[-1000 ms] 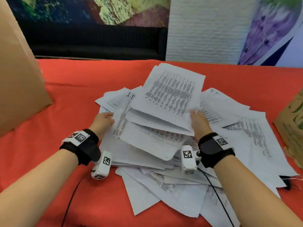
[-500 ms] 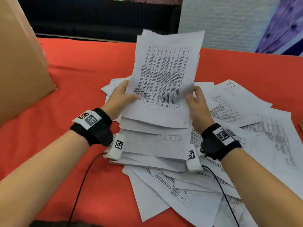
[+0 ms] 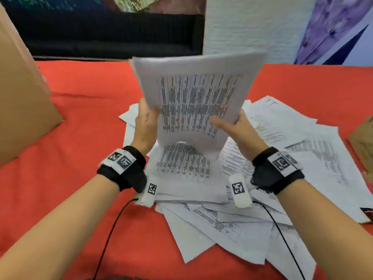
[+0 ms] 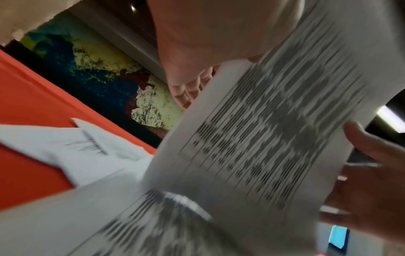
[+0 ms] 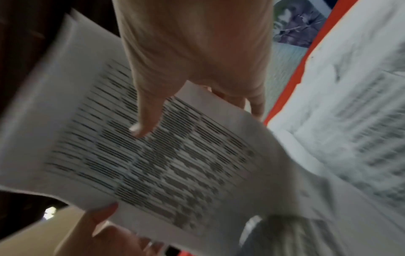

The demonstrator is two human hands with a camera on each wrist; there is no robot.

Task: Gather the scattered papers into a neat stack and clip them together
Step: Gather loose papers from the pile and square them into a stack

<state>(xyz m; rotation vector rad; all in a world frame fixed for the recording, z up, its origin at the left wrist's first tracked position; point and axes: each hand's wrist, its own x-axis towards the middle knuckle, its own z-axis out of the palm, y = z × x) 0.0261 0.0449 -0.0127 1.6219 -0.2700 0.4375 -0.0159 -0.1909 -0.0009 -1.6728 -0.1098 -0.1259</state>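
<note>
I hold a bundle of printed sheets (image 3: 198,102) upright above the pile, its lower edge bowed just over a flat sheet (image 3: 181,164). My left hand (image 3: 146,122) grips the bundle's left edge, thumb in front and fingers behind. My right hand (image 3: 232,124) grips the right edge, with its thumb lying across the print. The left wrist view shows the same bundle (image 4: 274,129) blurred, and the right wrist view shows it (image 5: 153,152) under my right thumb (image 5: 149,117). More loose papers (image 3: 302,150) lie scattered on the red tablecloth (image 3: 80,122). No clip is in view.
A large brown cardboard panel (image 3: 18,98) leans at the left. A brown paper bag (image 3: 363,142) sits at the right edge. A small dark object (image 3: 366,211) pokes out by the papers at the right. Cables run from both wrists toward me.
Both hands have lifted the top sheets off the pile and tipped them from lying flat to standing upright. The bundle now stands higher, and its lower edge curls.
</note>
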